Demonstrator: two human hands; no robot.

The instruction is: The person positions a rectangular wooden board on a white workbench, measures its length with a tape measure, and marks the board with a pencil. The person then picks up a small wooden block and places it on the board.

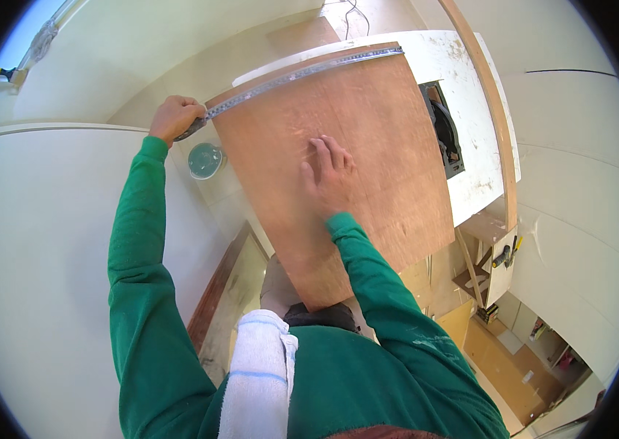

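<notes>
A reddish-brown plywood sheet (390, 168) lies over a white table in front of me, its near corner reaching my waist. Along its far edge stretches the silvery blade of a tape measure (295, 75), from the far right corner to beyond the left corner. My left hand (175, 118) is closed around the dark tape case, just off the sheet's far left corner. Near the middle of the sheet my right hand (331, 172) rests on the wood, fingers partly spread and bent, holding nothing.
The white tabletop (481, 146) shows beyond the sheet, with a black circular saw base (442, 128) set in it. A long wooden strip (486, 95) crosses its right side. A bucket (205, 160) stands below left, beside a white panel (46, 241). Small shelving (486, 267) holds tools at right.
</notes>
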